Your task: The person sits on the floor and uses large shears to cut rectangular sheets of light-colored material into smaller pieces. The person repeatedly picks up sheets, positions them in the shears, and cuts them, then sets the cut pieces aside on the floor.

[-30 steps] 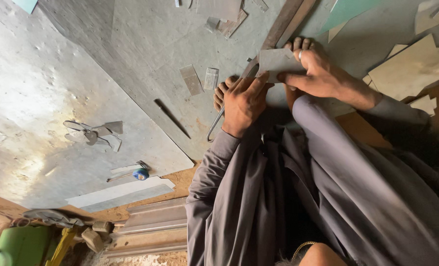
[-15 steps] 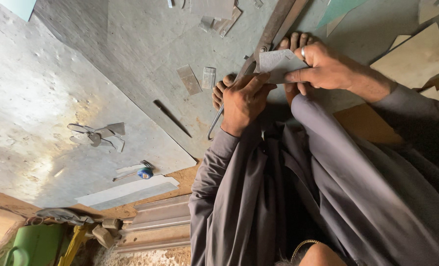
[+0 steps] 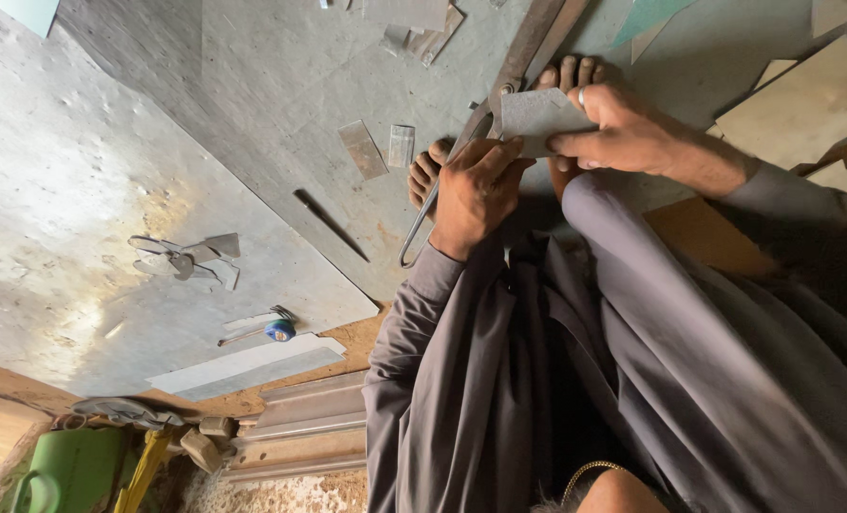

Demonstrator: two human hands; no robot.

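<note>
1. Near the top of the head view, the right hand (image 3: 623, 133) is pinching a small grey metal piece (image 3: 536, 119) between thumb and fingers, above the bare feet.
2. Just beside it, the left hand (image 3: 476, 195) is clenching the handle of large metal shears (image 3: 499, 95), their blades meeting the piece.
3. Underneath, a big metal sheet (image 3: 110, 171) is lying on the floor, carrying offcuts.

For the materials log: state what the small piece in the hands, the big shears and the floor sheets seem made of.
Small piece: thin grey sheet metal, dull matte, crisp cut edges.
Shears: dark, worn steel, probably iron.
Floor sheets: likely galvanised steel, mottled grey sheen, dents and rust specks.
</note>
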